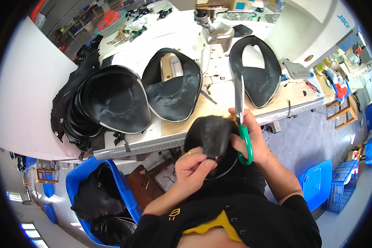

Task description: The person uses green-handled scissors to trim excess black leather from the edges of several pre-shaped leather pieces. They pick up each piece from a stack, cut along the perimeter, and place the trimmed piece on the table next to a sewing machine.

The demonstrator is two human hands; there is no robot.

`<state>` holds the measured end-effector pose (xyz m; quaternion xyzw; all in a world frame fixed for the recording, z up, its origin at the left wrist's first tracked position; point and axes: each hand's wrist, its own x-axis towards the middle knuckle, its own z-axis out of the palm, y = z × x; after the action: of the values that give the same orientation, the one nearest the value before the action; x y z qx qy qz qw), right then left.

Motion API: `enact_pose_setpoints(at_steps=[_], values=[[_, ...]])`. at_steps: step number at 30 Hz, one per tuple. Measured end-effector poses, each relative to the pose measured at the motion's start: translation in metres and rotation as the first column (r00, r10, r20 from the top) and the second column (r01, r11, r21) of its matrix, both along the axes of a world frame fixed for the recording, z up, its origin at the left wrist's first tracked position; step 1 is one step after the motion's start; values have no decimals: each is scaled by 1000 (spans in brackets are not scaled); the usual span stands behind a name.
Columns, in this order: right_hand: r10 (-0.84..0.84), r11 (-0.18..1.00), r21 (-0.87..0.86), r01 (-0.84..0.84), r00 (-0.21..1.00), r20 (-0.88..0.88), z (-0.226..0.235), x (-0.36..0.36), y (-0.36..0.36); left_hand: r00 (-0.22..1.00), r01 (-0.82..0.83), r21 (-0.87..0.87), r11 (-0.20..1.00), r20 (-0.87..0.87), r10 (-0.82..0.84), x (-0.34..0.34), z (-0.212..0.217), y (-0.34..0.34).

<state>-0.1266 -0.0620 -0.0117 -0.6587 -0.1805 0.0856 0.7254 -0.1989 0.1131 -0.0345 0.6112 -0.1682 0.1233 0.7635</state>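
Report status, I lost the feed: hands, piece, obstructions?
Left hand pinching black piece. Right hand gripping scissors, blades up. Nothing between them.

Matt black leather piece (213,134), steel scissors (239,99) with glossy green plastic handles

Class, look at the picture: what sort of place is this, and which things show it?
Probably a sewing workshop: an industrial sewing machine, stacked black cut pieces on the worktable, and green-handled scissors in the right hand.

Sewing machine (314,29), stacked black pieces (99,103), blue bin (76,182)
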Motion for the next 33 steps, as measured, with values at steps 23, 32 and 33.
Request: enact_pose_setpoints(at_steps=[23, 32, 33], values=[[241, 789, -555, 264, 697, 675, 71, 31, -26, 945, 78, -461, 884, -249, -214, 17, 25, 31], [461, 487, -656, 576, 468, 754, 85, -7, -49, 952, -124, -476, 870, -304, -31, 20, 23, 6], [444, 496, -653, 572, 480, 757, 85, -9, -48, 950, -129, -457, 880, -311, -22, 19, 24, 2]])
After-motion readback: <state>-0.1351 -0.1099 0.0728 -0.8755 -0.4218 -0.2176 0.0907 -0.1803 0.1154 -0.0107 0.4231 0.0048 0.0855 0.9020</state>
